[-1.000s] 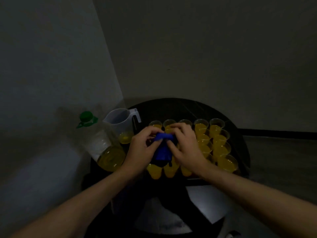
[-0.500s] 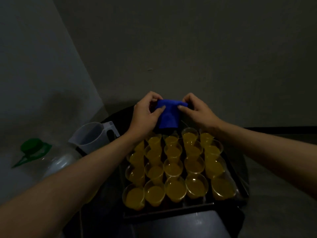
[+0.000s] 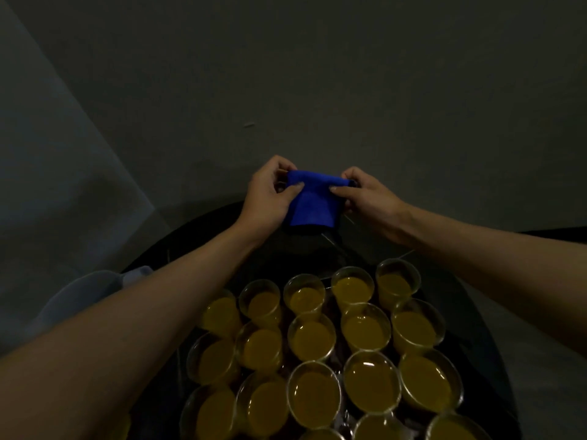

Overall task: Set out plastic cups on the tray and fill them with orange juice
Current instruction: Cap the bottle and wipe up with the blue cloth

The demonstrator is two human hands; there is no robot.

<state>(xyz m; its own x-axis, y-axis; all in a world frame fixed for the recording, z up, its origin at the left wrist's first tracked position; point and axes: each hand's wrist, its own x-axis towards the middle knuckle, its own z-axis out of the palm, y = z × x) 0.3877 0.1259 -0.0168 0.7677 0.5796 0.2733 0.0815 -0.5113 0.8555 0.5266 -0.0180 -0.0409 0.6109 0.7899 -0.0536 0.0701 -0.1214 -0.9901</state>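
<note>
left hand [image 3: 270, 193] and right hand [image 3: 365, 195] pinching blue cloth [image 3: 313, 203], above filled cups [image 3: 313, 338]

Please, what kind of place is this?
Probably a dim indoor corner set up for serving drinks: bare walls meet behind a round black table crowded with juice-filled plastic cups.

The light is dim and underexposed throughout, with muddy colour and fine grain. The folded bright-blue cloth [image 3: 313, 201] is the one saturated patch. Below it, the clear plastic cups of orange juice [image 3: 370, 381] carry small white glints on the liquid (the light seems to fall from overhead). The round black table [image 3: 301, 258] just beneath the cloth swallows all detail. Left of the cloth, the grey wall [image 3: 63, 154] reads paler than the wall above the cloth. Far below-left of the cloth, the bare left forearm [image 3: 95, 360] looks stretched and soft from wide-angle distortion.
</note>
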